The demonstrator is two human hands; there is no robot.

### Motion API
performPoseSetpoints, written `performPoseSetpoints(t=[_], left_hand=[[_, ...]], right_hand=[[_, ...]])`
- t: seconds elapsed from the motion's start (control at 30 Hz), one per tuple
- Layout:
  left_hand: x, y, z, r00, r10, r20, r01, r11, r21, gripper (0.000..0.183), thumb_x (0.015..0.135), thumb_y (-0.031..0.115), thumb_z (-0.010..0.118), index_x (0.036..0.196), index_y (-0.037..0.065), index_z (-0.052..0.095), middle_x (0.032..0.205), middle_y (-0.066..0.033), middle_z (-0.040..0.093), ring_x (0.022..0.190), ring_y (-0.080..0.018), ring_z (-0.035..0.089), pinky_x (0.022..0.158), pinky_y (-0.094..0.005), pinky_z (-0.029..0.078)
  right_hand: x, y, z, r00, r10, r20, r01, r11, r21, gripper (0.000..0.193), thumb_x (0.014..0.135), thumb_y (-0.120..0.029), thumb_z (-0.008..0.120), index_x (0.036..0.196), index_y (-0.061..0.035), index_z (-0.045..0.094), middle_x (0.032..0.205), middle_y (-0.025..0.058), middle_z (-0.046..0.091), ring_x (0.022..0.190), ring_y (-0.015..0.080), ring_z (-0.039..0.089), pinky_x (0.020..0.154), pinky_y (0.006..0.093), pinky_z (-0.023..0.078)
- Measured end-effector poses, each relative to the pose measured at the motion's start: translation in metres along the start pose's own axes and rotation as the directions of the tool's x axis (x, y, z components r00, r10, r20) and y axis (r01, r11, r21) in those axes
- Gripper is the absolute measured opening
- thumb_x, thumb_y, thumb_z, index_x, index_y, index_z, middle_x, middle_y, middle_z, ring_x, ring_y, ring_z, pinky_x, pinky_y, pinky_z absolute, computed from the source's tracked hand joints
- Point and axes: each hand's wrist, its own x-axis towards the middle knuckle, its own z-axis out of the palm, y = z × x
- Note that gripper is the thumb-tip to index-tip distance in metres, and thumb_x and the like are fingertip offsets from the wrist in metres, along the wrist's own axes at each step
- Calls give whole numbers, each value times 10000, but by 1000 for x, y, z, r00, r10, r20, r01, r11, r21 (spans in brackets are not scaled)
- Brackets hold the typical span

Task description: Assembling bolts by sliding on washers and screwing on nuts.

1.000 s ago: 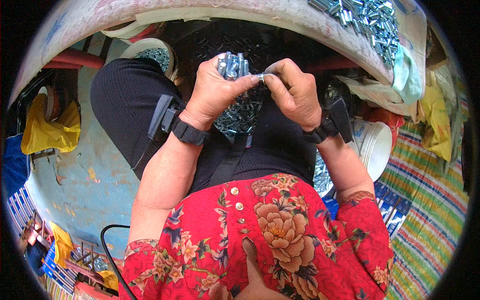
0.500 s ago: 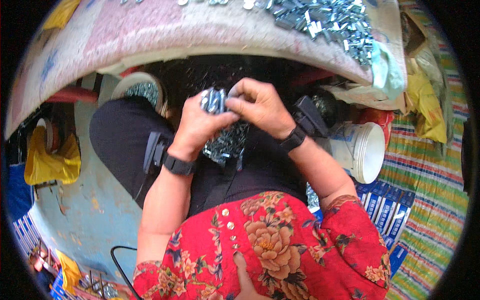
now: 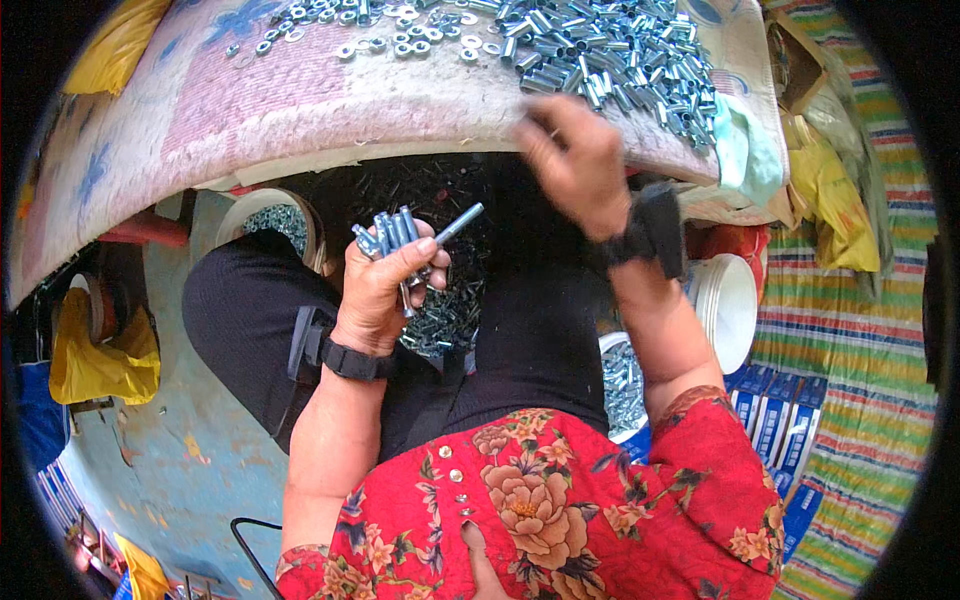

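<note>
My left hand [image 3: 385, 275] is closed around a bunch of shiny metal bolts [image 3: 393, 232]. One longer bolt [image 3: 460, 222] sticks out to the right from under the thumb. My right hand [image 3: 580, 165] is raised at the front edge of the padded table [image 3: 300, 120], smeared by motion, so its fingers do not read clearly. Just beyond it lies a heap of short metal sleeves [image 3: 590, 60]. Left of the heap, nuts and washers [image 3: 410, 35] are scattered over the cloth. Below my left hand, between my legs, is a mass of small dark metal parts [image 3: 440, 320].
At the left stands a white bucket [image 3: 235, 215] of small metal parts. Another container of metal parts [image 3: 622, 375] is beside my right thigh, near a white bucket [image 3: 730, 312] on its side. Blue boxes [image 3: 775, 410] sit on the striped mat [image 3: 860, 440]. A pale green cloth [image 3: 745, 145] hangs off the table corner.
My right hand has left my left hand and moved up and right to the table edge. The bolts in my left hand now show more fully, one pointing right.
</note>
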Motion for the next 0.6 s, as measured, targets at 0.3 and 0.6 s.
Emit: performPoseSetpoints(t=[0.3,0.6], left_hand=[[3,-1,1,999,16,-33,-19,996,-88,243,738,142,649,923,24,543,711,-97,618,536,-138,593,385,-179,399],[-2,0,-1,998,57,-29,-61,985,-161,254,728,151,653,923,31,541,718,-99,615,547,-141,593,385,-176,397]], right_hand=[[30,62,5,987,-8,163,92,854,-512,178,780,-121,567,922,-15,548,879,168,564,758,336,582,624,372,483],[8,34,-9,934,326,147,-356,887,293,189,786,-124,564,929,-1,555,751,92,605,605,136,560,532,260,453]])
